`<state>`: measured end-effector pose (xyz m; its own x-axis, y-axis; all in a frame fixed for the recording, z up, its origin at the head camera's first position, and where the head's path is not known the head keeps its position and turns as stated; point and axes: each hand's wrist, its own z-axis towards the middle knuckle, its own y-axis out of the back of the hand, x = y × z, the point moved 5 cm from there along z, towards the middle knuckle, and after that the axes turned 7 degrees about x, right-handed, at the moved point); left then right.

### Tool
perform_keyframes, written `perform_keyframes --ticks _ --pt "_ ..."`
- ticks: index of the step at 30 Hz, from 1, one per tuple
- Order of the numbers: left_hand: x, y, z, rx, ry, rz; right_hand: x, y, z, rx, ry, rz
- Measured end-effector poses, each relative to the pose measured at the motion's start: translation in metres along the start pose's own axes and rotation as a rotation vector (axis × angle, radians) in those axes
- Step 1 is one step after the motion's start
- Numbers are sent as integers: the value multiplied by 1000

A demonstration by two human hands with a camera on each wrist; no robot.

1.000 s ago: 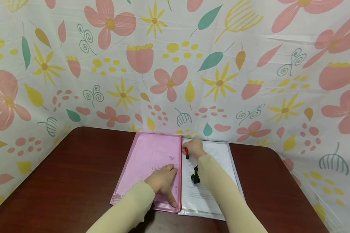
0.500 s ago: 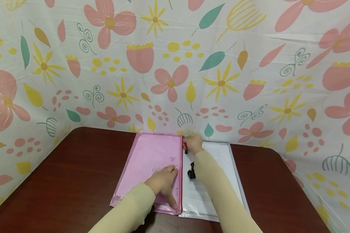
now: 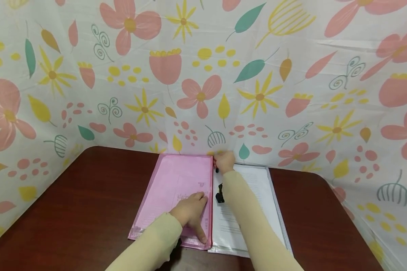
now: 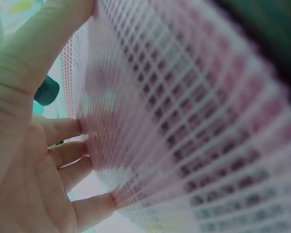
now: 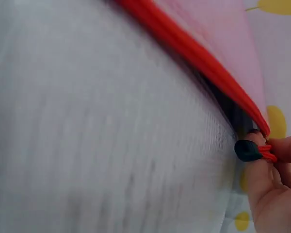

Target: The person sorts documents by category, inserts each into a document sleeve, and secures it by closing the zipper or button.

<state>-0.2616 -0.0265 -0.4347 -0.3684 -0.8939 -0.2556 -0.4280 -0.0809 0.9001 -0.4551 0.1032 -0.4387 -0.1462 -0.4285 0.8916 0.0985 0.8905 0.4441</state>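
1. A pink mesh zipper pouch (image 3: 176, 199) lies flat on the dark wooden table (image 3: 88, 203), its long axis running from the person's near edge away toward the flowered backdrop (image 3: 203, 75). Its red zipper (image 3: 211, 199) runs along the pouch's right long side.

2. The right hand (image 3: 224, 161) sits at the far right corner of the pouch, thumb and fingers (image 5: 276, 150) pinching the small dark zipper pull (image 5: 247, 150) with its red cord. The pull lies at the far end of the zipper line, so the whole length of the zipper stretches back from the grip toward the person.

3. The left hand (image 3: 190, 212) rests on the near right part of the pouch, fingers (image 4: 63, 155) straight and pressing the mesh down, grasping nothing. It is the hand nearer the person; the right hand is the one nearer the backdrop.

4. A white mesh pouch (image 3: 254, 203) with papers inside lies just to the right of the pink pouch, touching or slightly under its zipper edge. A small black wrist camera (image 3: 219, 195) shows beside the right sleeve above it.

5. Compared with a second ago, the right hand with the pull has travelled farther along the zipper away from the person, from partway down the far stretch to the pouch's far corner. The left hand has stayed pressing at the same spot, and the pouch has not shifted.
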Motion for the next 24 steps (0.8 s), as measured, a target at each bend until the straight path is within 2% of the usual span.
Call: perform_keyframes --ticks 3,7,10,15,19,22,24 --pt "1 -2 1 4 9 -6 -2 2 0 92 -26 -58" --pt "0 -2 4 1 0 2 -5 14 -4 196 -30 -221" --pt "1 -1 8 0 -2 10 -7 25 -9 243 22 -316" --pt "6 2 14 26 -2 -29 -8 43 -23 315 161 -510" --pt "15 4 16 72 -52 -152 -17 62 -45 363 200 -645" --pt "29 10 15 105 -89 -368 -26 83 -59 350 197 -678" --pt "42 18 13 92 -102 -506 -30 101 -65 319 205 -677"
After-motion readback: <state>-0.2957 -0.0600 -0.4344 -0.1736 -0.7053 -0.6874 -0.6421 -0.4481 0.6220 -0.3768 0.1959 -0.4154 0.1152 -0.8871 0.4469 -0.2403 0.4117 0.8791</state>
